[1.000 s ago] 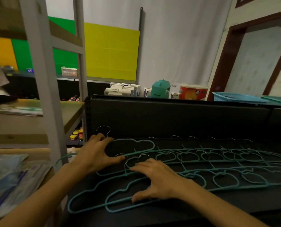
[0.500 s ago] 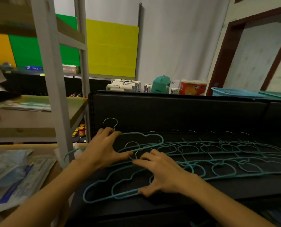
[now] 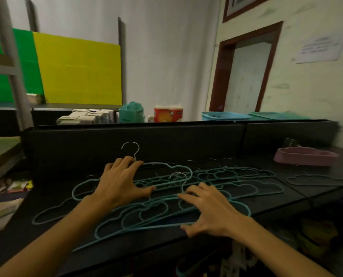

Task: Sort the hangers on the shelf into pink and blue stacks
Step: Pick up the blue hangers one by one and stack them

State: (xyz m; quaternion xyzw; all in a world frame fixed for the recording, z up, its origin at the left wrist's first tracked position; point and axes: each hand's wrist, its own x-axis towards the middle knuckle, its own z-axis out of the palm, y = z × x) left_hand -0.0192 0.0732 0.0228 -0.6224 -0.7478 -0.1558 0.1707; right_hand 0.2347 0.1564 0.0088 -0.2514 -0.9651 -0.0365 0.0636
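Several blue cloud-shaped hangers (image 3: pixel 236 176) lie overlapping in a loose row across the black shelf (image 3: pixel 46 198). My left hand (image 3: pixel 120 184) lies flat with fingers spread on the leftmost hanger, just below its silver hook (image 3: pixel 130 145). My right hand (image 3: pixel 208 212) presses flat on the front hangers, fingertips by a second hook (image 3: pixel 178 175) and thumb at the lower bar. A stack of pink hangers (image 3: pixel 306 156) sits at the shelf's far right. One dark-looking hanger (image 3: pixel 318 180) lies alone in front of it.
The shelf's black back panel (image 3: pixel 166 140) rises behind the hangers. A grey rack upright (image 3: pixel 12 76) stands at the left. Beyond the panel are white boxes (image 3: pixel 82 115), a teal box (image 3: pixel 131 112), a red pack (image 3: pixel 167 113) and blue baskets (image 3: pixel 224 115).
My view has swung right, so the pink stack and the lone hanger now show. Both hands stay flat on the blue hangers, and the front ones have fanned out toward me.
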